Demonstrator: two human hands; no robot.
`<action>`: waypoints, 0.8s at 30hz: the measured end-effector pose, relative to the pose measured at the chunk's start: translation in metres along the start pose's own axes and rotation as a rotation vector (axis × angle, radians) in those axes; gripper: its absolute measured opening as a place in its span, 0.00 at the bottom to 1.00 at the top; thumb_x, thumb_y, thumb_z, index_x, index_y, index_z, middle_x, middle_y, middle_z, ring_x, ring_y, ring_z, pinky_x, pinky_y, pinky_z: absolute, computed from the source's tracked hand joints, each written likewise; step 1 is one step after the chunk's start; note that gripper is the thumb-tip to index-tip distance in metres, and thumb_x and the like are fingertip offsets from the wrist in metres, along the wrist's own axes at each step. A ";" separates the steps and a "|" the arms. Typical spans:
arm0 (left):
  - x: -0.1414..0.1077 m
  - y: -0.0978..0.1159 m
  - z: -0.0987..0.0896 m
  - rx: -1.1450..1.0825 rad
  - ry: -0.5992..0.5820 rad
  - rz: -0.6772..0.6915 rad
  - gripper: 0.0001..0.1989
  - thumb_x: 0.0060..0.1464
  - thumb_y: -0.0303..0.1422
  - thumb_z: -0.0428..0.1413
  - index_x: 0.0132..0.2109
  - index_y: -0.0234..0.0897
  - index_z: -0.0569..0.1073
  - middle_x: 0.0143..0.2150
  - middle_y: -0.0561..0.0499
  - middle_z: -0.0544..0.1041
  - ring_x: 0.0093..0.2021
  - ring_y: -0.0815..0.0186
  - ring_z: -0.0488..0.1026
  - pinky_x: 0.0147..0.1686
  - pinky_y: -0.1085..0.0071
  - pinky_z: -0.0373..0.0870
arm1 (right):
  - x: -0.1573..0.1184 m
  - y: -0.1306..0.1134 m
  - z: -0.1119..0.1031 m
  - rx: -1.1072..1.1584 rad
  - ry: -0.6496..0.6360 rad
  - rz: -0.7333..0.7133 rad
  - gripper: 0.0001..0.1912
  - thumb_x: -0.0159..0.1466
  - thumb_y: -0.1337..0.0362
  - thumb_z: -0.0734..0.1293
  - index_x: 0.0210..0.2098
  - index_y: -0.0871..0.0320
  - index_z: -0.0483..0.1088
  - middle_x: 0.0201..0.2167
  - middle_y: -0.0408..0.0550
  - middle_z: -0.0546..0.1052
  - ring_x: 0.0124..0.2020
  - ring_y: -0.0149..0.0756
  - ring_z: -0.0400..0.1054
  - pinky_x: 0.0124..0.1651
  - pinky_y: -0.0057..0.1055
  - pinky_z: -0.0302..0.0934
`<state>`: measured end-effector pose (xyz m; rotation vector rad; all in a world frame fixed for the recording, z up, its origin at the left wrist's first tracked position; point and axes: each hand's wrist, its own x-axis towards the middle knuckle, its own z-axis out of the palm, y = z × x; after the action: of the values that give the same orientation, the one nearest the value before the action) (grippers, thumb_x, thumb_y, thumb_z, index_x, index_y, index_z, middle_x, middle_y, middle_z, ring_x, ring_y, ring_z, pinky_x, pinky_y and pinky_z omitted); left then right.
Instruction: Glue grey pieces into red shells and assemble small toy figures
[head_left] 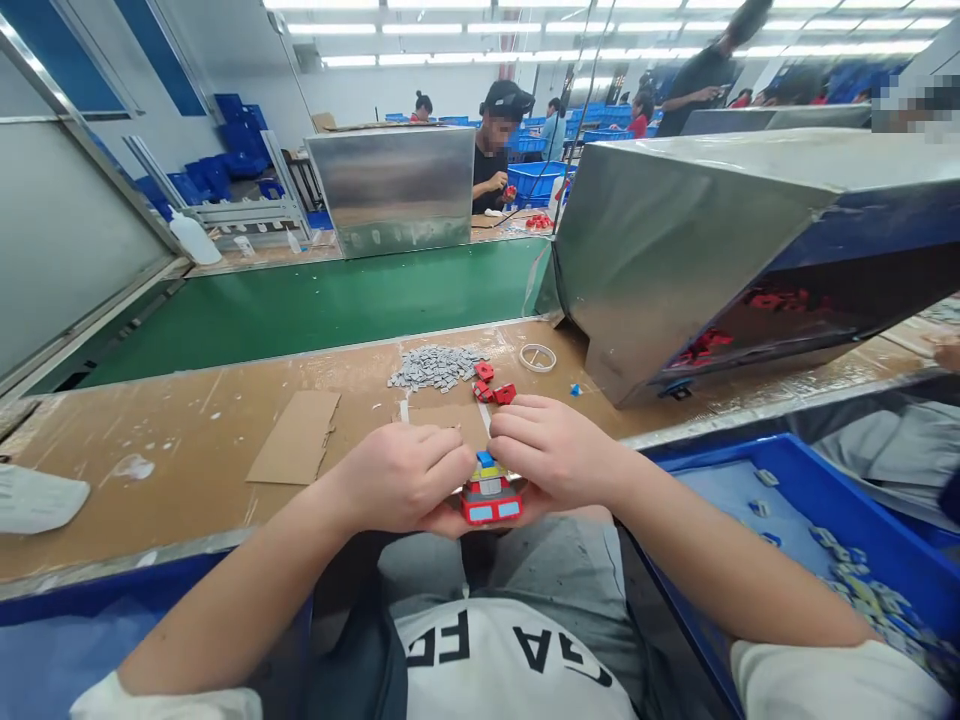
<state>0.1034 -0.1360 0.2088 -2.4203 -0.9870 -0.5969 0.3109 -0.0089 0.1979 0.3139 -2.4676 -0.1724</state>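
Observation:
Between my two hands, at the table's front edge, is a small red toy vehicle [491,500] with light blue windows, a grey and yellow middle and a blue top piece. My left hand [409,475] grips it from the left, fingers curled round its side. From the right my right hand [551,450] closes on the same toy, its fingers bent over the top. The fingertips are partly hidden behind the toy. Just beyond my hands lie several red toy parts [484,392], beside a pile of small grey pieces [436,367].
A white ring [538,358] and a cardboard piece [292,437] lie on the brown table [187,430]. Behind runs a green conveyor belt [360,290]. A metal hood [690,220] stands at right, above red parts. A blue bin [795,460] holds small pieces. Another person works across the belt.

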 end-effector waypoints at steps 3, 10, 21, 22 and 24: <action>-0.002 0.010 -0.008 0.009 -0.005 0.014 0.22 0.74 0.46 0.41 0.33 0.40 0.64 0.25 0.54 0.67 0.23 0.67 0.64 0.23 0.67 0.55 | 0.001 -0.012 -0.004 0.015 -0.045 0.004 0.26 0.76 0.43 0.55 0.30 0.55 0.63 0.26 0.42 0.64 0.28 0.36 0.55 0.34 0.34 0.46; -0.007 0.031 -0.025 0.059 0.006 0.029 0.28 0.73 0.53 0.40 0.30 0.40 0.63 0.23 0.55 0.65 0.21 0.68 0.61 0.23 0.67 0.53 | 0.005 -0.033 -0.010 0.016 -0.109 -0.063 0.26 0.73 0.40 0.60 0.30 0.55 0.63 0.27 0.41 0.64 0.27 0.35 0.55 0.34 0.35 0.43; -0.011 0.034 -0.029 0.087 0.084 0.086 0.22 0.72 0.42 0.40 0.30 0.40 0.64 0.22 0.55 0.64 0.21 0.68 0.59 0.23 0.66 0.52 | 0.006 -0.041 -0.012 -0.012 -0.055 -0.116 0.31 0.73 0.35 0.56 0.28 0.54 0.61 0.25 0.41 0.61 0.26 0.34 0.52 0.32 0.35 0.41; -0.011 0.034 -0.028 0.080 0.087 0.087 0.23 0.73 0.43 0.39 0.30 0.40 0.64 0.22 0.55 0.64 0.21 0.68 0.59 0.23 0.66 0.52 | 0.005 -0.041 -0.012 -0.009 -0.061 -0.114 0.31 0.73 0.35 0.56 0.28 0.54 0.61 0.25 0.40 0.61 0.25 0.34 0.52 0.32 0.35 0.41; -0.011 0.033 -0.025 0.070 0.091 0.080 0.24 0.73 0.45 0.39 0.30 0.40 0.63 0.22 0.56 0.64 0.21 0.68 0.60 0.23 0.66 0.52 | 0.004 -0.040 -0.010 0.007 -0.059 -0.112 0.31 0.73 0.35 0.56 0.29 0.54 0.61 0.25 0.40 0.61 0.25 0.34 0.52 0.31 0.35 0.41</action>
<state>0.1149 -0.1772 0.2143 -2.3373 -0.8558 -0.6277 0.3215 -0.0494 0.2003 0.4562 -2.5105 -0.2228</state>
